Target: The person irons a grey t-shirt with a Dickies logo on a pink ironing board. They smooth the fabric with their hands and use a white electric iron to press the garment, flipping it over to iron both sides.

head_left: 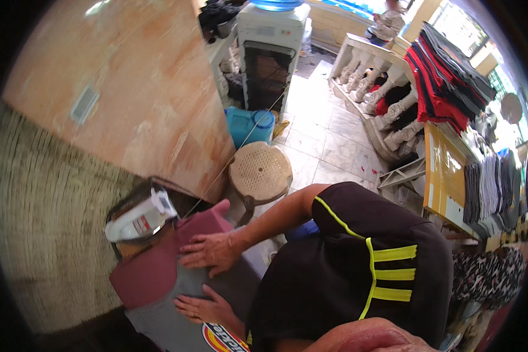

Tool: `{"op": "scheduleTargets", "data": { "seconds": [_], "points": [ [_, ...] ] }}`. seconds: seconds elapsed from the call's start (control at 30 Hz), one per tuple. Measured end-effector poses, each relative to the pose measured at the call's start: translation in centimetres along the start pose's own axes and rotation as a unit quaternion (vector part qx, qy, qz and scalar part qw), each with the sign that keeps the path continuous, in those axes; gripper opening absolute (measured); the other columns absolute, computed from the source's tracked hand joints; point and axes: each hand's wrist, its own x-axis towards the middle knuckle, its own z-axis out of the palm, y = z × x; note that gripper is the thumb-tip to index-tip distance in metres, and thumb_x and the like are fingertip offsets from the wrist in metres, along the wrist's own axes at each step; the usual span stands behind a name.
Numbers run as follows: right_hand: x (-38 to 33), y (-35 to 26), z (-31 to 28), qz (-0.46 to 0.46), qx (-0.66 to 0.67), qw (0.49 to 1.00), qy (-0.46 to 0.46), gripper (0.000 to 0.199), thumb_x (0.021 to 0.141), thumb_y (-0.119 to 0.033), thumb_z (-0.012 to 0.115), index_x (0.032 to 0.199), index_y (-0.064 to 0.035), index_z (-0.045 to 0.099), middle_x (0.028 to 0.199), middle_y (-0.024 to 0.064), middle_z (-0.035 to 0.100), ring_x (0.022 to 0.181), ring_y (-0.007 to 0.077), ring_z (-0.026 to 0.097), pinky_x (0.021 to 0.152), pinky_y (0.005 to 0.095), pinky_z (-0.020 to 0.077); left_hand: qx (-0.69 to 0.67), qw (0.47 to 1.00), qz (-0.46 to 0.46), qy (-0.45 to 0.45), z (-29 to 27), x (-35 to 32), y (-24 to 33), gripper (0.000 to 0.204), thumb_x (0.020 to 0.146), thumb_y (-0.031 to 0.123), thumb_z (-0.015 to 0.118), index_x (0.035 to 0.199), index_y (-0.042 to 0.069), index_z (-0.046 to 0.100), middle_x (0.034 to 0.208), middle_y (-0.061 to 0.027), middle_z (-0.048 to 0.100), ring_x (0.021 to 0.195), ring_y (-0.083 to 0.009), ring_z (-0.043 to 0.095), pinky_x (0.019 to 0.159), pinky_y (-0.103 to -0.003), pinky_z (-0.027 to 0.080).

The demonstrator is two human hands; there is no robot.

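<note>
My right hand (208, 252) lies flat with its fingers spread, across the seam between the maroon and grey cloth of a garment (142, 278). Below it in the head view, my left hand (205, 305) also rests flat on the grey part, fingers stretched out and thumb apart. Neither hand grips anything. A round, colourful printed patch (220, 337) shows on the grey cloth beside my left wrist, partly cut off by the lower edge. Just beyond the maroon part stands a white machine (141, 218), apparently a sewing machine.
A tan plastic stool (260, 171) stands on the tiled floor near a blue jug (249, 126) and a water dispenser (270, 53). Stacks of folded garments (446, 76) rise at the right by a white balustrade (381, 88). Another person (387, 26) is far back.
</note>
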Motion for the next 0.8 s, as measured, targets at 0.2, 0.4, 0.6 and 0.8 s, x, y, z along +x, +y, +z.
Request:
{"op": "scheduleTargets", "data": {
  "seconds": [0.2,0.4,0.6,0.8],
  "points": [
    [0.7,-0.8,-1.9,0.072,-0.010,0.993,-0.091,0.083,0.084,-0.047,0.067,0.152,-0.0109,0.035,0.159,0.0138,0.030,0.147,0.0354,0.027,0.117,0.0569,0.0224,-0.068,0.995,-0.068,-0.014,0.6,1.6,-0.6,0.087,0.094,0.064,0.048,0.151,0.000,0.032,0.156,-0.0260,0.029,0.142,-0.0469,0.030,0.111,-0.061,0.029],
    [1.2,-2.1,-2.5,0.071,-0.095,0.986,-0.113,0.075,0.092,-0.049,0.057,0.151,-0.0092,0.035,0.161,0.0085,0.027,0.147,0.0321,0.025,0.116,0.0529,0.0233,-0.145,0.982,-0.109,-0.058,0.3,2.5,-1.6,0.093,0.091,0.065,0.050,0.150,-0.004,0.030,0.159,-0.0251,0.024,0.148,-0.0435,0.019,0.118,-0.057,0.015],
    [1.1,-1.6,-2.0,0.051,-0.098,0.989,-0.098,0.073,0.093,-0.047,0.056,0.151,-0.0088,0.036,0.161,0.0076,0.026,0.148,0.0308,0.024,0.116,0.0530,0.0220,-0.149,0.975,-0.161,-0.038,2.0,2.8,-2.5,0.092,0.089,0.065,0.050,0.149,-0.003,0.033,0.159,-0.0234,0.025,0.148,-0.0429,0.018,0.117,-0.059,0.013],
    [2.9,-1.8,-1.6,-0.023,-0.152,0.986,-0.064,0.072,0.090,-0.042,0.061,0.150,-0.0088,0.037,0.161,0.0089,0.026,0.147,0.0330,0.026,0.116,0.0563,0.0204,-0.147,0.977,-0.157,0.001,2.8,3.5,-3.2,0.085,0.090,0.063,0.049,0.148,0.001,0.039,0.160,-0.0185,0.027,0.148,-0.0398,0.021,0.118,-0.059,0.013]
  ]
}}
